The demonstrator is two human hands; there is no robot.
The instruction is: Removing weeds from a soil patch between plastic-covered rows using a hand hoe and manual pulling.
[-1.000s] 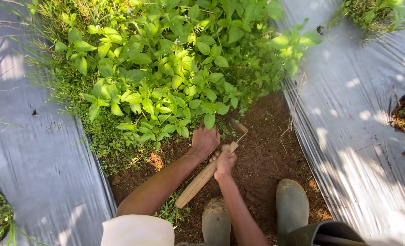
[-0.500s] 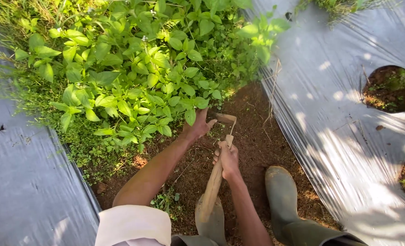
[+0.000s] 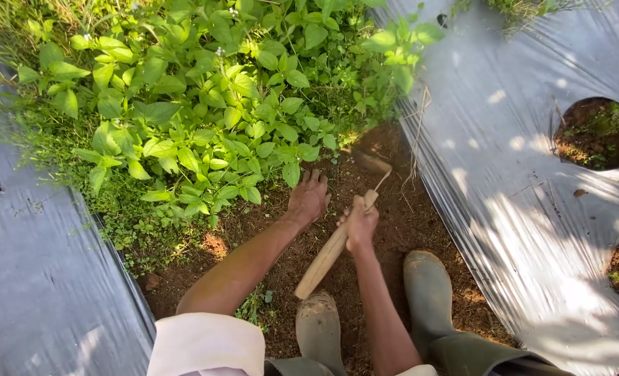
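So the little hand hoe [image 3: 340,233] is lying angled across the bare soil [image 3: 400,230] near the middle, its wooden handle running down toward 7 o'clock and the metal head poking up toward 1 o'clock. The right hand [image 3: 359,224] is wrapping tight around the handle's upper part. The left hand [image 3: 308,198] is sitting just at 10 o'clock of it, fingers spread, pressing flat into dirt at the edge of the leafy weeds [image 3: 205,111]. Rubber boots [image 3: 427,292] are planted at 6 o'clock, silver plastic mulch [image 3: 532,195] is flanking both sides.
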